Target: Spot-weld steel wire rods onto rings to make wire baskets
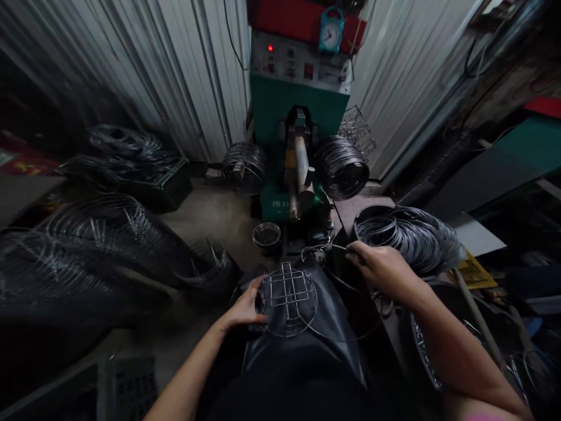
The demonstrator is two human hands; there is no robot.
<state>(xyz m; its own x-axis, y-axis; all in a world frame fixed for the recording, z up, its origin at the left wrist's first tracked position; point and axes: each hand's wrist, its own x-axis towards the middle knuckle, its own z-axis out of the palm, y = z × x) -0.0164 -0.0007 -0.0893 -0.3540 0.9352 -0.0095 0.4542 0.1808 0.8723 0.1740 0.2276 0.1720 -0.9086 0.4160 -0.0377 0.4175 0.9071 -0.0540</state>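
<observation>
A round wire basket with crossing wires rests over my lap on a dark apron. My left hand grips its left rim, thumb and fingers around the wires. Farther right, my right hand pinches a thin wire ring that reaches left toward the foot of the green machine. The machine's electrode arm stands just ahead of the basket.
Wire ring bundles hang on the machine's right, others on its left. More rings are piled beside my right hand. Wire coils fill the left floor. A small round dish sits before the machine; a blue clock hangs above.
</observation>
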